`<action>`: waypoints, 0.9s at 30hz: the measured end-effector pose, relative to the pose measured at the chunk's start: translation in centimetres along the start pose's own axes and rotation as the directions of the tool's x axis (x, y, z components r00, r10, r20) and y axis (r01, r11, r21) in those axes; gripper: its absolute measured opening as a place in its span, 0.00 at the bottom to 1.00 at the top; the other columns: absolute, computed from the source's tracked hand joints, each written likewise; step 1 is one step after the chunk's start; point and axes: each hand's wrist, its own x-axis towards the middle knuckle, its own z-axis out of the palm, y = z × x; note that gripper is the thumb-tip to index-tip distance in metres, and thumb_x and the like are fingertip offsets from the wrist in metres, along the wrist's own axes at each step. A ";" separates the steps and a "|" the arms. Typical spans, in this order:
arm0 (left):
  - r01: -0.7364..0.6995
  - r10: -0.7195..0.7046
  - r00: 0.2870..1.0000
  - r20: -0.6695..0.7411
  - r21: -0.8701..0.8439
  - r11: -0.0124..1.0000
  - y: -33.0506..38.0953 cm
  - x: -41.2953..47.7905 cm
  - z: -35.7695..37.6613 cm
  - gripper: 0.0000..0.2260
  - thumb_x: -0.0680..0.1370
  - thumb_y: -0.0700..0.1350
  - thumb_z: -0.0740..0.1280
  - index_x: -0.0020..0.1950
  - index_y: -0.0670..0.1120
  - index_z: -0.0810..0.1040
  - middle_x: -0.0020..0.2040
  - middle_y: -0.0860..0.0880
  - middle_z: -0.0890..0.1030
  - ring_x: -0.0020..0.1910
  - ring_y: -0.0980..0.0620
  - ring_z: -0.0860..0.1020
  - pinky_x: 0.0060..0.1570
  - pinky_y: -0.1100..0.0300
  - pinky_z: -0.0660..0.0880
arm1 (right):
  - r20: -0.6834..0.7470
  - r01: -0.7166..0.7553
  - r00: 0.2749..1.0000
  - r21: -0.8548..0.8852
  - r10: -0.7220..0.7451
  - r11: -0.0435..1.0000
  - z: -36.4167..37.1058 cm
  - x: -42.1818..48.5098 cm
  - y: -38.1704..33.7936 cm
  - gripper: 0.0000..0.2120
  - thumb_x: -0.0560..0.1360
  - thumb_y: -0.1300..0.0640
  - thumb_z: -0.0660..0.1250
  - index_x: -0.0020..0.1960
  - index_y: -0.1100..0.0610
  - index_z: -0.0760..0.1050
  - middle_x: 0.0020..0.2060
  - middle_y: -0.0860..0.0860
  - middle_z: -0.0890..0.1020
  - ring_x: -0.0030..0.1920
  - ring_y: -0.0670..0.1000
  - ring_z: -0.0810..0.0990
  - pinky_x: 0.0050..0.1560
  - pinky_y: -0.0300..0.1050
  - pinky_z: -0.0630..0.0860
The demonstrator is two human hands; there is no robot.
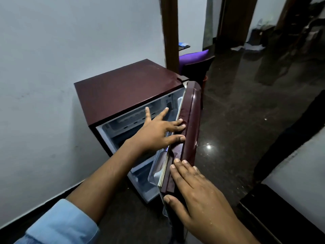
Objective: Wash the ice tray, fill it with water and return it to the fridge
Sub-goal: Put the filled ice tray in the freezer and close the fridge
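A small maroon fridge (126, 85) stands against the white wall with its door (190, 124) swung partly open to the right. My left hand (156, 131) reaches across the opening, fingers spread, with two fingertips resting on the door's top edge. Lower down, my right hand (198, 192) lies flat and open against the door's outer edge. Inside the top, a white freezer compartment (140, 115) shows. I cannot make out the ice tray with certainty. Neither hand holds anything.
A white wall (61, 59) runs behind and left of the fridge. Dark glossy floor (246, 111) spreads to the right. A purple cushion (193, 56) on a dark chair sits behind the fridge beside a wooden door frame (168, 32). A white-topped surface (299, 173) fills the right edge.
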 end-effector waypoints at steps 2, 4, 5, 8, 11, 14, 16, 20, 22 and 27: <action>0.036 -0.038 0.998 0.049 0.042 0.998 -0.7 -0.6 -0.6 0.32 0.79 0.73 0.50 0.80 0.63 0.68 0.81 0.67 0.62 0.85 0.49 0.38 0.70 0.25 0.24 | 0.003 0.045 0.999 0.031 -0.046 0.998 0.7 0.8 -0.6 0.35 0.81 0.32 0.55 0.78 0.54 0.71 0.77 0.50 0.72 0.78 0.49 0.69 0.77 0.45 0.63; 0.070 -0.077 0.993 0.085 0.079 0.994 -1.4 -1.0 -1.2 0.27 0.83 0.68 0.51 0.81 0.64 0.64 0.82 0.68 0.60 0.84 0.47 0.35 0.69 0.23 0.26 | -0.010 0.090 0.996 0.057 -0.089 0.994 1.5 1.7 -1.2 0.35 0.82 0.33 0.55 0.79 0.54 0.70 0.78 0.51 0.71 0.79 0.49 0.66 0.76 0.45 0.59; 0.082 -0.091 0.991 0.099 0.098 0.992 -1.7 -1.1 -1.3 0.25 0.85 0.66 0.52 0.82 0.64 0.63 0.82 0.68 0.59 0.84 0.46 0.34 0.70 0.22 0.27 | -0.015 0.106 0.994 0.068 -0.105 0.992 1.9 2.1 -1.4 0.35 0.82 0.33 0.55 0.80 0.55 0.69 0.79 0.51 0.69 0.80 0.49 0.65 0.76 0.46 0.57; 0.116 -0.131 0.984 0.122 0.126 0.985 -2.6 -1.8 -1.8 0.23 0.87 0.61 0.51 0.83 0.64 0.60 0.83 0.67 0.57 0.84 0.44 0.33 0.70 0.21 0.29 | 0.014 0.153 0.988 0.130 -0.156 0.980 3.1 3.6 -2.1 0.35 0.83 0.34 0.55 0.83 0.55 0.62 0.82 0.51 0.64 0.83 0.50 0.58 0.79 0.47 0.53; 0.142 -0.159 0.979 0.125 0.131 0.981 -3.5 -2.3 -2.3 0.22 0.88 0.59 0.51 0.83 0.64 0.60 0.84 0.65 0.54 0.84 0.42 0.34 0.70 0.20 0.31 | 0.045 0.176 0.981 0.206 -0.189 0.962 4.3 4.9 -3.1 0.38 0.84 0.33 0.52 0.85 0.54 0.53 0.85 0.51 0.53 0.85 0.48 0.46 0.80 0.50 0.44; 0.149 -0.170 0.979 0.113 0.171 0.974 -4.7 -2.7 -2.4 0.22 0.87 0.60 0.50 0.83 0.66 0.59 0.86 0.63 0.46 0.83 0.39 0.32 0.70 0.19 0.32 | -0.018 0.189 0.981 0.261 -0.191 0.947 5.7 5.8 -4.1 0.39 0.83 0.34 0.54 0.86 0.54 0.50 0.85 0.50 0.48 0.85 0.50 0.42 0.80 0.58 0.40; 0.151 -0.171 0.981 0.094 0.191 0.970 -5.7 -2.8 -2.3 0.22 0.87 0.62 0.50 0.82 0.68 0.59 0.86 0.62 0.41 0.82 0.38 0.30 0.70 0.19 0.32 | -0.085 0.111 0.993 0.416 -0.083 0.903 6.7 5.7 -4.6 0.38 0.82 0.37 0.59 0.85 0.52 0.53 0.85 0.48 0.52 0.85 0.52 0.48 0.81 0.60 0.44; 0.136 -0.151 0.986 0.068 0.183 0.974 -7.5 -2.9 -2.7 0.21 0.86 0.63 0.53 0.80 0.70 0.62 0.86 0.62 0.41 0.81 0.37 0.28 0.70 0.20 0.31 | -0.057 -0.212 0.953 0.578 0.298 0.788 8.6 5.3 -4.2 0.35 0.75 0.34 0.63 0.78 0.48 0.65 0.74 0.45 0.69 0.74 0.50 0.68 0.69 0.55 0.66; 0.139 -0.152 0.986 0.074 0.163 0.977 -8.1 -2.9 -2.9 0.21 0.86 0.61 0.53 0.80 0.68 0.62 0.86 0.60 0.43 0.82 0.37 0.29 0.71 0.22 0.30 | 0.119 -0.326 0.943 0.520 0.311 0.789 9.5 5.7 -3.3 0.34 0.74 0.29 0.60 0.74 0.46 0.67 0.67 0.43 0.72 0.69 0.48 0.70 0.65 0.51 0.65; 0.155 -0.161 0.986 0.043 0.111 0.982 -10.1 -2.8 -3.2 0.23 0.86 0.61 0.55 0.82 0.63 0.63 0.87 0.57 0.49 0.84 0.39 0.34 0.76 0.26 0.33 | 0.376 -0.306 0.917 0.446 0.134 0.841 10.4 7.2 -2.8 0.21 0.77 0.27 0.50 0.49 0.42 0.70 0.45 0.40 0.76 0.52 0.44 0.77 0.57 0.49 0.72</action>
